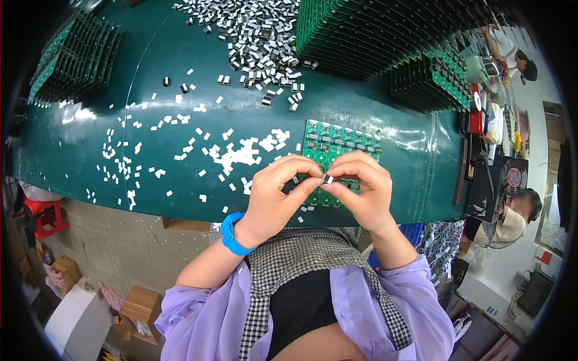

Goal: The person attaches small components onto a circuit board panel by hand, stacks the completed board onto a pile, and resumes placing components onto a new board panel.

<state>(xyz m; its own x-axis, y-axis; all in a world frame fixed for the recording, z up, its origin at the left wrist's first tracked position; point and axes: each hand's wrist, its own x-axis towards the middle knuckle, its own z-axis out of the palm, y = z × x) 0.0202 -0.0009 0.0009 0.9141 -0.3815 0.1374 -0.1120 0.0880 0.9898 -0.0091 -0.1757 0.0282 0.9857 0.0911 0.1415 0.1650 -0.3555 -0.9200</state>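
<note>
Pinching a small silver-and-black component (327,178) between the fingertips of both, the left hand (278,192) and right hand (364,189) met above the near edge of the green table (397,129). A green circuit board (337,144) lay flat just beyond and partly beneath them. White scraps (238,153) were strewn to the left, a heap of like components (259,36) farther back, beside stacked boards (373,33). The left wrist wore a blue band (230,236).
</note>
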